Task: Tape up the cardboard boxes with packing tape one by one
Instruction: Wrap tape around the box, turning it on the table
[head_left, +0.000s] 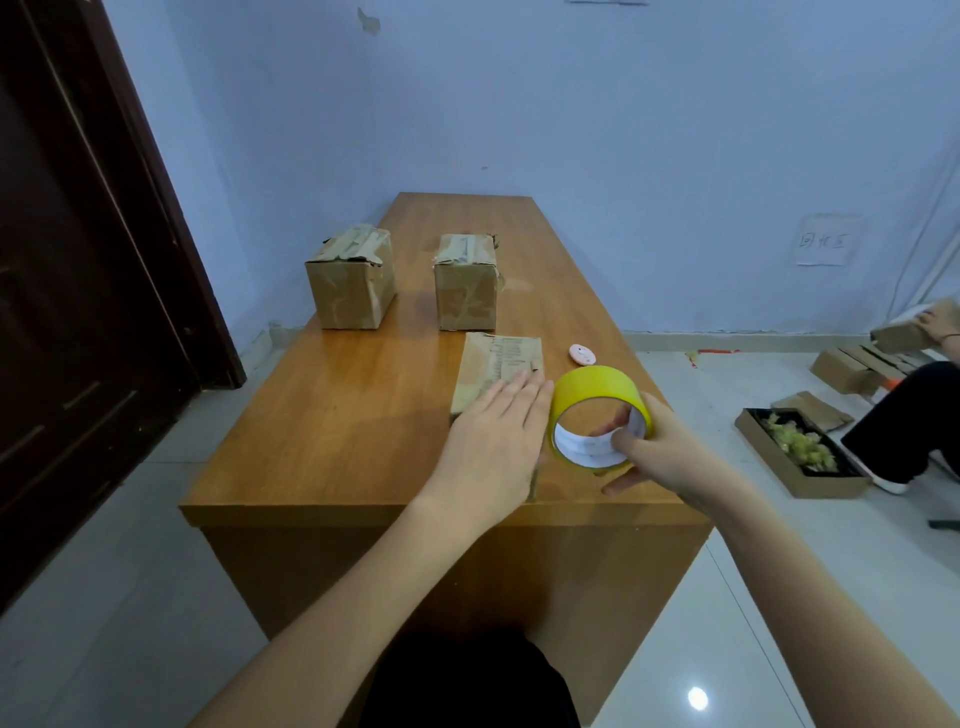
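A yellow roll of packing tape (597, 387) is held up on edge over the near right part of the wooden table (337, 415); my right hand (660, 447) grips it with fingers through its white core. My left hand (493, 441) lies flat, fingers together, on the near end of a cardboard box (501, 364) right beside the roll. Two more cardboard boxes stand farther back: one at the left (350, 278) with torn tape on top, one in the middle (465, 283).
A small pink round object (582, 354) lies on the table behind the roll. A dark door (78, 260) stands at the left. On the floor at the right sits another person (904, 415) with flat cardboard and a tray of scraps (800, 452).
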